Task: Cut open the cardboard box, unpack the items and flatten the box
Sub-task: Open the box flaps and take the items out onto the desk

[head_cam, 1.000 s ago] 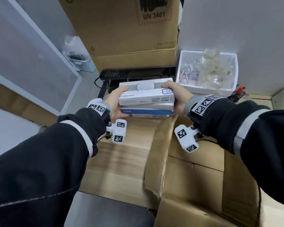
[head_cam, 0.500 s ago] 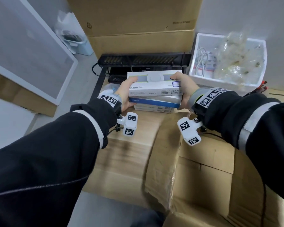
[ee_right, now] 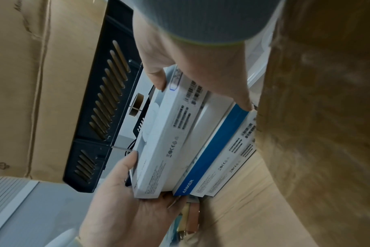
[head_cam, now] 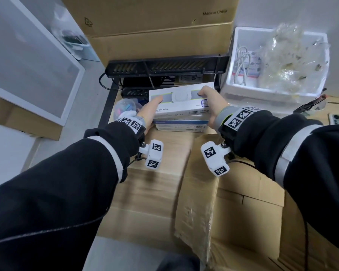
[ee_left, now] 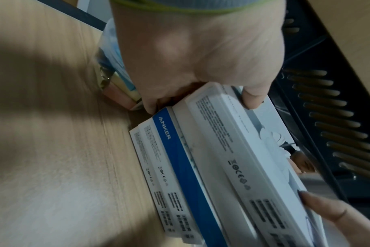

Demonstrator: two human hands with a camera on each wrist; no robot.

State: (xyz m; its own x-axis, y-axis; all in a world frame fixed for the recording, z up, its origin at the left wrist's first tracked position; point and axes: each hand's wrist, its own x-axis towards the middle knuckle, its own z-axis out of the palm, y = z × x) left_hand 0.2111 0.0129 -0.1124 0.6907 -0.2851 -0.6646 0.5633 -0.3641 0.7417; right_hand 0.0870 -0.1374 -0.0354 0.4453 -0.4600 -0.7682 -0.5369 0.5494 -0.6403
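A grey floor [head_cam: 53, 145] adjoins a white-framed frosted panel [head_cam: 25, 61] at left. A large brown carton [head_cam: 155, 30] stands against the rear white wall [head_cam: 294, 10], with a black slotted rack [head_cam: 164, 65] directly in front. A white foam bin [head_cam: 243, 36] sits at right.

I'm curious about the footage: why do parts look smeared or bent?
Head view: wide lens bows the big cardboard box; stack of boxes fairly sharp. Left wrist view: wooden surface smeared, shadowed. Right wrist view: cardboard flap blurred, dim.
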